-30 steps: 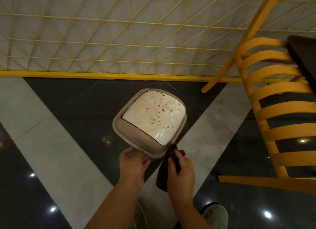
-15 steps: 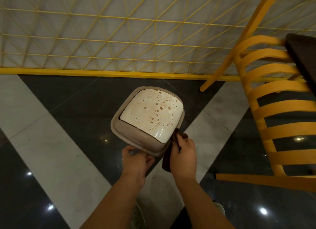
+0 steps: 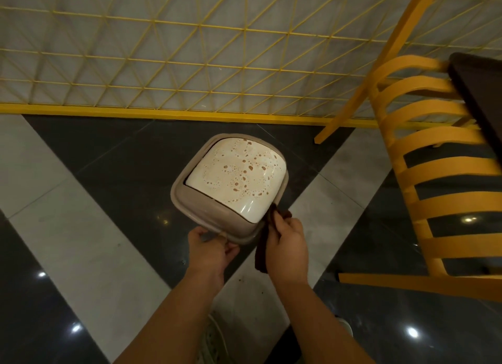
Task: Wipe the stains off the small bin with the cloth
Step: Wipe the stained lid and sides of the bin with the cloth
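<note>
The small bin [image 3: 195, 206] stands on the floor, with a beige rim and a white swing lid [image 3: 239, 176] speckled with brown stains. My left hand [image 3: 210, 251] grips the bin's near rim. My right hand [image 3: 288, 244] is shut on a dark brown cloth [image 3: 262, 257], whose top end touches the near right corner of the lid. The rest of the cloth hangs down beside the bin. The bin's body is hidden below its top.
A yellow slatted chair [image 3: 434, 178] stands close on the right, beside a dark table edge [image 3: 478, 91]. A yellow wire-grid partition [image 3: 190, 64] with a yellow base rail runs behind the bin. The floor is glossy black and white tile. My shoes show at the bottom.
My right hand has carried the cloth up from below the rim to the lid's near right corner. The left hand stays on the rim.
</note>
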A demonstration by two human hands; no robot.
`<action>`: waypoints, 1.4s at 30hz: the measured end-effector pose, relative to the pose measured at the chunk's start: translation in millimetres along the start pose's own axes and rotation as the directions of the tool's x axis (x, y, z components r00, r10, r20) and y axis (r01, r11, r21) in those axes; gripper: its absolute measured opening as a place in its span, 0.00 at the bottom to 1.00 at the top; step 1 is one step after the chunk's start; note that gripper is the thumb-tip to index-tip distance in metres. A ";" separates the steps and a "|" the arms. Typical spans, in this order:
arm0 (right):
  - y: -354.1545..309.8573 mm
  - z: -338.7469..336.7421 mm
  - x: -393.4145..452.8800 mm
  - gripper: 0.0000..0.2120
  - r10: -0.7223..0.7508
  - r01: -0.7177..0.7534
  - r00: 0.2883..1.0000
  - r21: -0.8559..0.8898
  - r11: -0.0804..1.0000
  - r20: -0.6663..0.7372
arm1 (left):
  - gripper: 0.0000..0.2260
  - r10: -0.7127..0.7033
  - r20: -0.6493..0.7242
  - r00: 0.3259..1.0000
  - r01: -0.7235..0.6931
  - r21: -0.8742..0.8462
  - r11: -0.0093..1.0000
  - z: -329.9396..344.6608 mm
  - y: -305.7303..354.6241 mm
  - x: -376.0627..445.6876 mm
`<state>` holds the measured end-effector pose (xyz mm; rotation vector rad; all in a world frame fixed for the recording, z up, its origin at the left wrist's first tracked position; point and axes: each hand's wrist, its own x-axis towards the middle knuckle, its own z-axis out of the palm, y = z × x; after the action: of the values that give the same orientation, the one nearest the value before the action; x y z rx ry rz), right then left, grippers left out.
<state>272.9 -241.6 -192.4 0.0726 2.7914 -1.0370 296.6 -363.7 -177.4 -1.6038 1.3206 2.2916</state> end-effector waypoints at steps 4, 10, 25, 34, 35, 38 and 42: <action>-9.9 6.8 -9.9 0.18 -0.073 0.084 0.985 -0.064 0.994 0.159 | 0.16 0.021 -0.125 0.992 -0.039 -0.149 0.988 -19.5 13.0 8.9; -18.9 32.3 -35.8 0.24 -0.068 0.083 0.964 -0.049 0.995 0.257 | 0.21 0.022 -0.068 0.997 -0.032 -0.156 0.987 -32.2 11.3 5.7; -6.3 -5.5 11.2 0.23 -0.076 0.099 0.993 -0.272 0.957 0.095 | 0.18 -0.016 -0.023 1.000 0.013 -0.097 0.995 -36.4 21.3 5.9; -6.6 25.6 -37.5 0.24 -0.362 0.423 0.898 -0.260 0.868 0.249 | 0.17 0.015 -0.001 1.000 -0.015 -0.025 1.000 -43.1 21.1 7.9; -1.9 18.5 -30.4 0.23 -0.364 0.414 0.907 -0.283 0.865 0.214 | 0.17 0.013 0.014 1.000 -0.013 -0.007 1.000 -43.8 22.0 8.7; 9.6 -6.5 -7.3 0.22 -0.292 0.319 0.948 -0.322 0.891 0.130 | 0.17 0.010 0.017 1.000 -0.011 0.029 1.000 -45.5 23.8 12.6; 5.9 -23.5 24.9 0.19 0.113 -0.102 0.992 -0.183 0.978 0.052 | 0.17 0.008 -0.005 1.000 -0.008 -0.003 1.000 -50.5 28.2 12.1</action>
<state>245.8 -222.1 -182.9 0.1645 2.7763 -0.7455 315.2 -419.7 -174.8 -1.6094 1.3275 2.2973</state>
